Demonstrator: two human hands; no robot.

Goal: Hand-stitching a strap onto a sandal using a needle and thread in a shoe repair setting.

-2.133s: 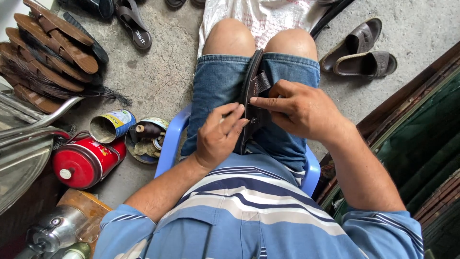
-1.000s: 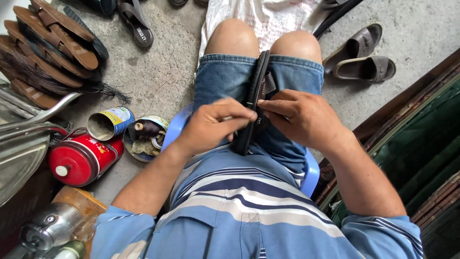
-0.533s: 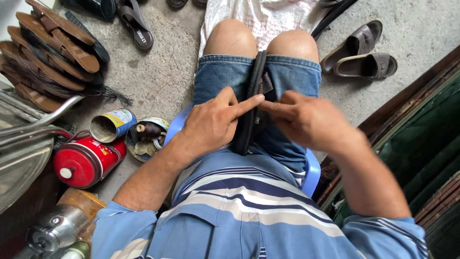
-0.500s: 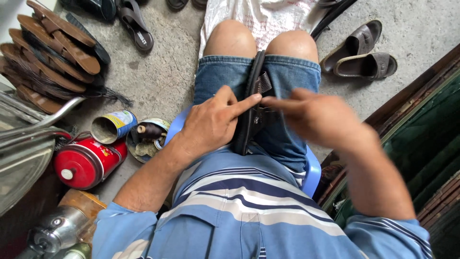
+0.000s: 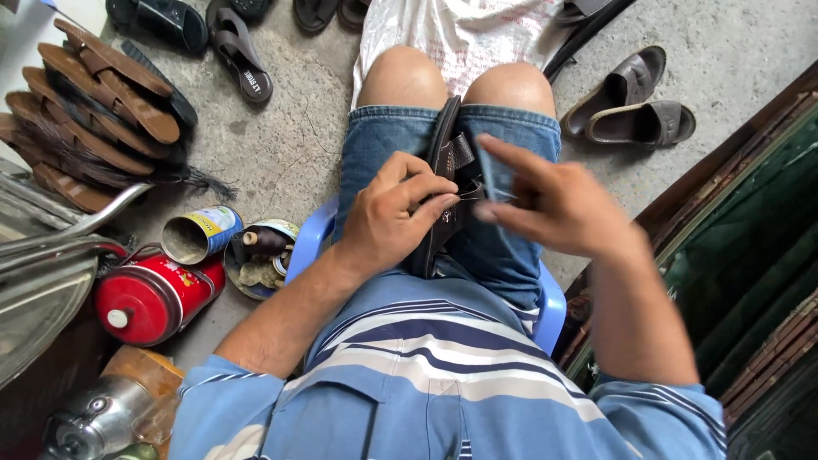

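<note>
The right hand (image 5: 545,200) is motion-blurred, so its grip cannot be read. The left hand (image 5: 392,221) covers the middle of the dark sandal (image 5: 445,162), and its lower end is hidden. A thin thread near the strap is perhaps there, too fine to tell. The top edge cuts off several shoes (image 5: 319,13).

Your left hand (image 5: 388,226) presses the sandal (image 5: 443,183) on your lap — right hand (image 5: 554,200) just beside it; cans (image 5: 192,234) left of the chair (image 5: 308,238).

blue striped short-sleeved shirt, blue denim shorts, bare forearms and knees
</note>
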